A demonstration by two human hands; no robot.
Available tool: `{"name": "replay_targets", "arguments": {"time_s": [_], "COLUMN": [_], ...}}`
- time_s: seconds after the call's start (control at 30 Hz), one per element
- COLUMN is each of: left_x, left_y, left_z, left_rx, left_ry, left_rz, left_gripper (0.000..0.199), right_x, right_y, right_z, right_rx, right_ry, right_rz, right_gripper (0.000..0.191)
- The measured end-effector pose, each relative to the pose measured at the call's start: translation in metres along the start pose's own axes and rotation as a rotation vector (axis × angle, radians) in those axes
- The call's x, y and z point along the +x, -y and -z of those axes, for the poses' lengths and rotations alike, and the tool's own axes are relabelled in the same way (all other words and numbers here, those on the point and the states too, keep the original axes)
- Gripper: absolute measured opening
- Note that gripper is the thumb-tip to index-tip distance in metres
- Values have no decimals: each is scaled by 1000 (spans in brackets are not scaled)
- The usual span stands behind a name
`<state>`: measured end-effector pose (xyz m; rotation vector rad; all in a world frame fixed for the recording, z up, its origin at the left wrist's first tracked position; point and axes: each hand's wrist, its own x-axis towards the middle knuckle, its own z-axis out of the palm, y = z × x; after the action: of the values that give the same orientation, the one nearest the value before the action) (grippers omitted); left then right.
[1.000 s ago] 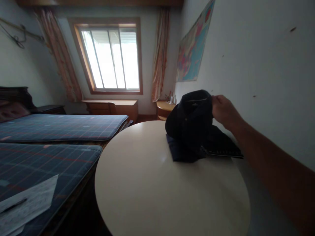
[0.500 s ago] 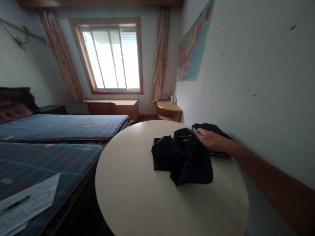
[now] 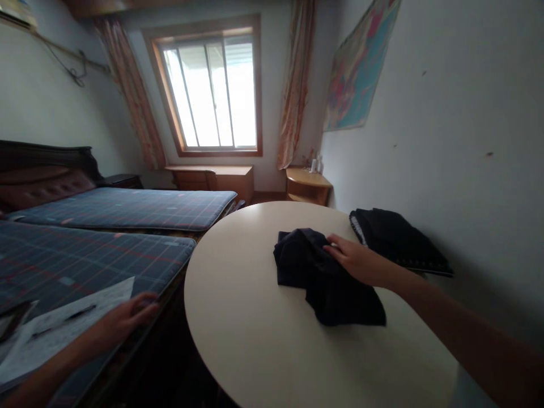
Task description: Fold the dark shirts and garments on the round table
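Observation:
A dark navy garment (image 3: 335, 294) lies bunched on the round cream table (image 3: 246, 340), its collar no longer visible. The fingers of my right hand (image 3: 351, 258) pinch its upper part. My left hand (image 3: 131, 317) is over the edge of the near bed, left of the table, above a written sheet of paper (image 3: 106, 292). Its fingers are curled and blurred, so whether they hold anything cannot be made out. Behind my right hand, a folded black garment (image 3: 395, 235) rests at the table's right edge by the wall.
Two beds with blue plaid mattresses (image 3: 140, 207) stand at the left. A pen (image 3: 80, 311) lies on the paper, beside a dark framed object (image 3: 15, 323). Beyond the table are a wooden desk (image 3: 233, 178) and a corner shelf (image 3: 308, 178). The white wall (image 3: 467, 198) borders the right side.
My left hand has come into view at the lower left. My right hand has shifted off the collar area, and the navy garment's collar has folded over. The view has turned slightly left.

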<state>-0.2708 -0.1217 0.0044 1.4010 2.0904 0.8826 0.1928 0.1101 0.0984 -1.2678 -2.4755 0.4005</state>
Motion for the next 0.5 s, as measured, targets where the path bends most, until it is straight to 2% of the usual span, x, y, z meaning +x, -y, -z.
{"name": "replay_targets", "arguments": {"time_s": [0.03, 0.1, 0.17, 0.23, 0.3, 0.37, 0.43, 0.5], "left_x": [16, 41, 53, 57, 59, 64, 72, 81], "left_y": [-24, -84, -150, -207, -248, -274, -293, -310], "left_z": [4, 7, -3, -22, -44, -62, -70, -67], "left_rx": [-45, -74, -60, -75, -111, -133, -179, -256], "left_ry": [37, 56, 99, 205, 255, 268, 276, 218], "left_rz": [-82, -308, -503, -621, -672, -674, -582, -468], "left_gripper": [44, 74, 102, 108, 92, 57, 37, 30], "right_x": [5, 13, 18, 21, 23, 25, 27, 28], "right_y": [13, 45, 77, 104, 119, 119, 106, 85], "right_z": [5, 16, 28, 36, 41, 42, 38, 30], "right_rx": [15, 39, 48, 63, 75, 98, 141, 187], "right_ry": [-84, -197, -281, -360, -440, -502, -531, -520], "right_rz": [39, 173, 311, 418, 465, 438, 361, 278], "right_gripper": [30, 31, 28, 28, 29, 33, 41, 55]}}
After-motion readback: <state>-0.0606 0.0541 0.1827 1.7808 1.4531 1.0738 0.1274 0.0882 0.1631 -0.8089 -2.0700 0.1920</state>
